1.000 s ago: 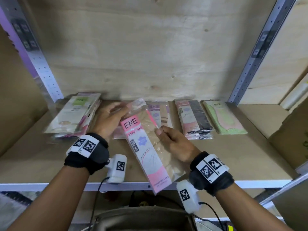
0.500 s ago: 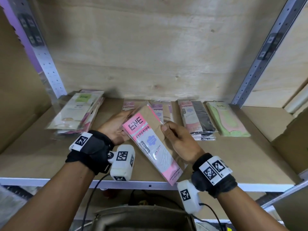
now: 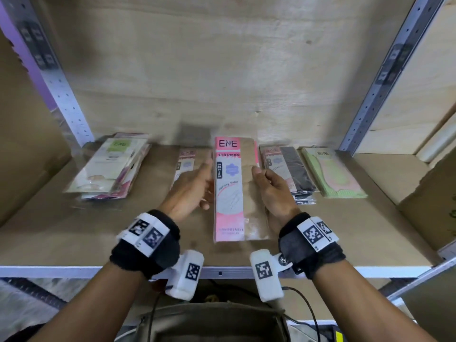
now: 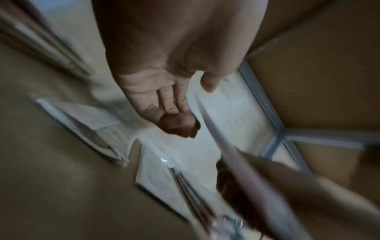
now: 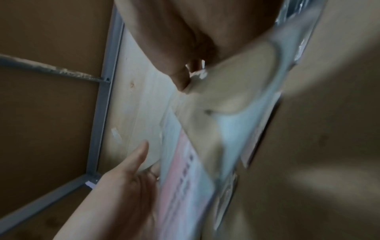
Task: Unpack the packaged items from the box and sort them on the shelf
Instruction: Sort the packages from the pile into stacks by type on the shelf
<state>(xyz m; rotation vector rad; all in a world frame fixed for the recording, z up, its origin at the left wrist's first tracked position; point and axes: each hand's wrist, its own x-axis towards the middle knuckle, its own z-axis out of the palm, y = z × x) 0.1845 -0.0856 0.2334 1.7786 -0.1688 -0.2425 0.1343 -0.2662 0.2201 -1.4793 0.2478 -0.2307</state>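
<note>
A pink ENE stocking packet [image 3: 235, 188] with beige hosiery inside is held lengthwise over the middle of the shelf board [image 3: 345, 230]. My right hand [image 3: 269, 186] pinches its right edge, thumb on top [image 5: 180, 76] and fingers beneath. My left hand [image 3: 195, 186] lies flat along the packet's left edge with straight fingers. In the left wrist view its palm [image 4: 156, 91] is open and the packet's edge [image 4: 226, 154] runs beside it. The right wrist view shows the packet [image 5: 205, 162] blurred, with the left hand [image 5: 127, 175] at its side.
On the shelf lie a stack of green-label packets [image 3: 108, 169] at left, a pink packet [image 3: 186, 159] behind my left hand, a pink-and-black stack [image 3: 286, 169] and a green packet [image 3: 330, 174] at right. Metal uprights [image 3: 365, 114] flank the plywood back. A bag [image 3: 214, 322] sits below.
The pink packet turned from a diagonal to straight and moved toward the back of the shelf. My left hand came from under it to its left edge, fingers straightened.
</note>
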